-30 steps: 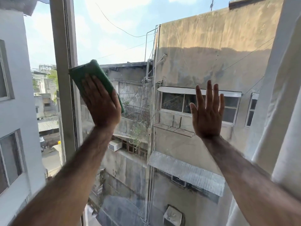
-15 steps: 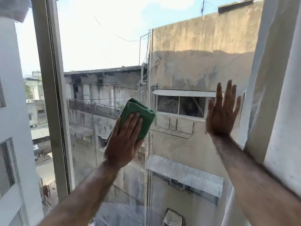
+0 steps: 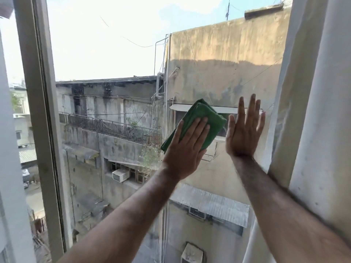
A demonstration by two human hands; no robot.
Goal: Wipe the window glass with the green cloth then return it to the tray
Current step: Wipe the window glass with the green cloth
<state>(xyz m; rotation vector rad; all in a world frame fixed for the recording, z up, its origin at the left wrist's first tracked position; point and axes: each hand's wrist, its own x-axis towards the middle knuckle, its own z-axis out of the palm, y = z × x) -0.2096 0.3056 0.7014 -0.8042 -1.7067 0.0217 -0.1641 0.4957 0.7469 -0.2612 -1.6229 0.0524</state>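
A folded green cloth [image 3: 205, 118] lies flat against the window glass [image 3: 114, 59] near its middle right. My left hand [image 3: 187, 149] presses on the cloth's lower half with the fingers spread and pointing up. My right hand [image 3: 244, 132] rests flat on the glass just right of the cloth, fingers straight and apart, holding nothing. A small gap separates the two hands. No tray is in view.
A pale window frame post [image 3: 39, 120] runs top to bottom at the left. A whitish curtain [image 3: 319, 130] hangs along the right edge beside my right forearm. Through the glass are weathered concrete buildings and the sky.
My left hand has slid the cloth across the glass from beside the left frame post to the right, close to my right hand. The view has shifted right with it.
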